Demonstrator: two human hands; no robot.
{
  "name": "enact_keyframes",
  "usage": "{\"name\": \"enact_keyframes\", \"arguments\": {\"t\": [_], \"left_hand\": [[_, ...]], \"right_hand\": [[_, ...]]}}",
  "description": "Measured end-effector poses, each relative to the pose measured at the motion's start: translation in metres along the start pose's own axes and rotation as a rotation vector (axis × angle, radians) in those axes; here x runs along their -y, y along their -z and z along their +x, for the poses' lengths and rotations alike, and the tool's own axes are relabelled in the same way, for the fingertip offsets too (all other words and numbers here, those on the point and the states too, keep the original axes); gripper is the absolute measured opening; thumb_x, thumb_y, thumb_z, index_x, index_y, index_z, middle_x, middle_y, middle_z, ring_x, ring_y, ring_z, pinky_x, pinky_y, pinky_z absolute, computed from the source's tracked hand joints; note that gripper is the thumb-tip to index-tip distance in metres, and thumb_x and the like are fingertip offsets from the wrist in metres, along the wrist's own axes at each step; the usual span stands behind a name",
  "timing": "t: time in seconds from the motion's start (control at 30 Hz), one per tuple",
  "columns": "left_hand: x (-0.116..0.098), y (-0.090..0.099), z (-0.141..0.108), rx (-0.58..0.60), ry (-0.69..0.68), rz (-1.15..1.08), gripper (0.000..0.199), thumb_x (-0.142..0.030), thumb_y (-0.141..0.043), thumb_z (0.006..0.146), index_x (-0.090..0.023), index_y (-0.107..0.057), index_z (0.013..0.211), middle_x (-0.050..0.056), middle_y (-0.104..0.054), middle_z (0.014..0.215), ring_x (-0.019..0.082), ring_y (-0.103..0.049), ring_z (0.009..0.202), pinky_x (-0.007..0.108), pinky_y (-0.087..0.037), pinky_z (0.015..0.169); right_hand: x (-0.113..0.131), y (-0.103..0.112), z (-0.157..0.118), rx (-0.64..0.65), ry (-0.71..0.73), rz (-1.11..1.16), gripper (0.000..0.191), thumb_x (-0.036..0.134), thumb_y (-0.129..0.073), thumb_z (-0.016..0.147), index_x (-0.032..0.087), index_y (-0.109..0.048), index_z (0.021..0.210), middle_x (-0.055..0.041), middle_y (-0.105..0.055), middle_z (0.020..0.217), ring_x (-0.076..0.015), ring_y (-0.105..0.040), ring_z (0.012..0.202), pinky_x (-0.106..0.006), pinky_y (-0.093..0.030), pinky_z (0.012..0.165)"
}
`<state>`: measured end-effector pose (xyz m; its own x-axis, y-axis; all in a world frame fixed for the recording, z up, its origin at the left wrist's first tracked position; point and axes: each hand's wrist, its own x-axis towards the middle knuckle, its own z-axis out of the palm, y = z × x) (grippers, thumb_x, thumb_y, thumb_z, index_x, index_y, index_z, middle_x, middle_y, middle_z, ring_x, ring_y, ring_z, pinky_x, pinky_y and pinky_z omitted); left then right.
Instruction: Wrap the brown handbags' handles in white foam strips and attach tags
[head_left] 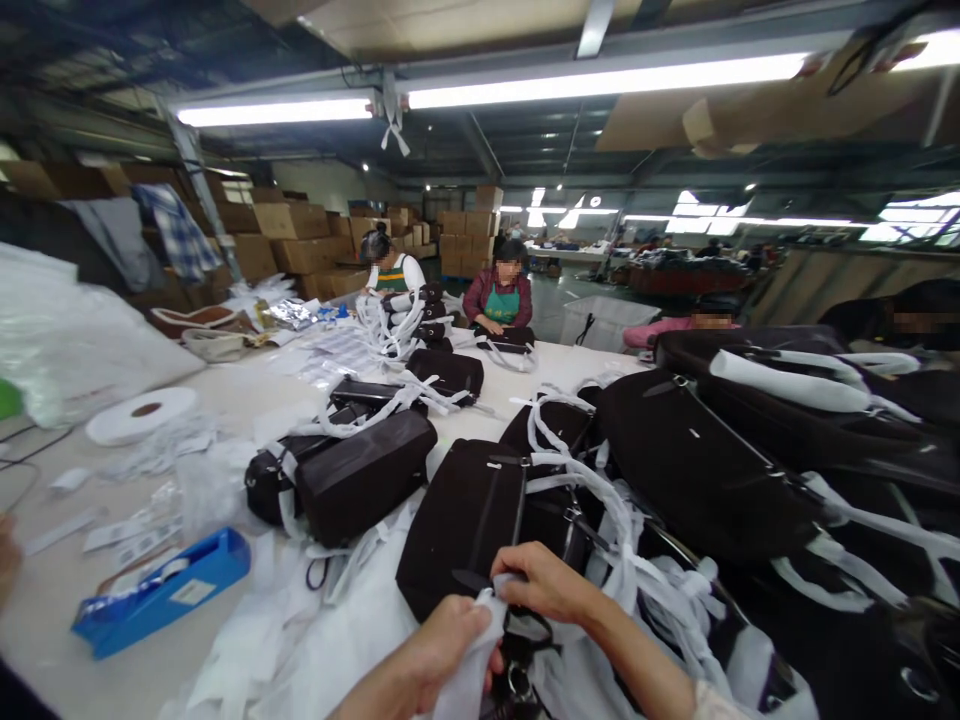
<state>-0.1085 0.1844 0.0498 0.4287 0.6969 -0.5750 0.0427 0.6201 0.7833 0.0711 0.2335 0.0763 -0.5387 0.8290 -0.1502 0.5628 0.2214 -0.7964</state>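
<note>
My left hand [454, 645] is closed around a strip of white wrapping tissue [469, 670] near the front of the table. Close beside it, my right hand [544, 580] pinches the upper end of the same strip, fingers bent together. Both hands are at the near end of a black handbag [465, 510], whose metal ring fitting [517, 680] shows below them. What part of the bag lies under the strip is hidden by my hands. White-wrapped handles [611, 500] of neighbouring bags curl just to the right.
Black bags are piled on the right [697, 460], with another bag [367, 475] on the left. A blue tape dispenser [165, 590] and a white roll [142, 415] stand on the table [45, 570] at left. Co-workers sit across it; cartons [292, 220] are stacked behind.
</note>
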Motion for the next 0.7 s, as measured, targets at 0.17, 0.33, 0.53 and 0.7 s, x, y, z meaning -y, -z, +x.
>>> {"name": "enact_keyframes", "arguments": {"t": [0.17, 0.33, 0.53, 0.7], "left_hand": [[0.003, 0.009, -0.002, 0.037, 0.001, -0.036, 0.049, -0.06, -0.061, 0.062, -0.013, -0.056, 0.076, 0.004, -0.063, 0.063, 0.011, -0.051, 0.046, 0.022, -0.035, 0.046], [0.006, 0.008, -0.001, -0.009, -0.036, -0.043, 0.049, -0.057, -0.061, 0.063, -0.013, -0.056, 0.085, 0.005, -0.065, 0.067, 0.013, -0.056, 0.054, 0.024, -0.04, 0.054], [0.011, 0.01, 0.0, -0.043, -0.051, 0.084, 0.032, -0.044, -0.059, 0.068, -0.013, -0.059, 0.075, 0.002, -0.061, 0.061, 0.012, -0.052, 0.05, 0.026, -0.04, 0.053], [0.019, 0.01, 0.004, -0.05, -0.018, 0.084, 0.025, -0.039, -0.058, 0.081, -0.014, -0.061, 0.079, 0.0, -0.06, 0.064, 0.012, -0.052, 0.052, 0.026, -0.04, 0.054]], "right_hand": [[-0.007, -0.01, 0.006, 0.055, -0.029, 0.228, 0.01, 0.015, -0.056, 0.066, 0.016, -0.064, 0.072, 0.0052, -0.051, 0.06, -0.0101, -0.043, 0.059, -0.02, -0.031, 0.054], [-0.014, -0.021, 0.003, 0.078, -0.005, 0.247, 0.011, 0.014, -0.055, 0.066, 0.015, -0.064, 0.071, 0.0039, -0.055, 0.063, -0.0113, -0.047, 0.063, -0.022, -0.033, 0.059], [-0.017, -0.022, 0.0, 0.066, -0.006, 0.362, 0.012, 0.022, -0.057, 0.072, 0.015, -0.065, 0.078, 0.0016, -0.059, 0.069, -0.0132, -0.049, 0.067, -0.024, -0.035, 0.062], [-0.02, -0.021, 0.0, 0.078, -0.037, 0.431, 0.01, 0.026, -0.061, 0.074, 0.016, -0.064, 0.074, 0.0025, -0.059, 0.066, -0.0137, -0.051, 0.066, -0.026, -0.036, 0.062]]}}
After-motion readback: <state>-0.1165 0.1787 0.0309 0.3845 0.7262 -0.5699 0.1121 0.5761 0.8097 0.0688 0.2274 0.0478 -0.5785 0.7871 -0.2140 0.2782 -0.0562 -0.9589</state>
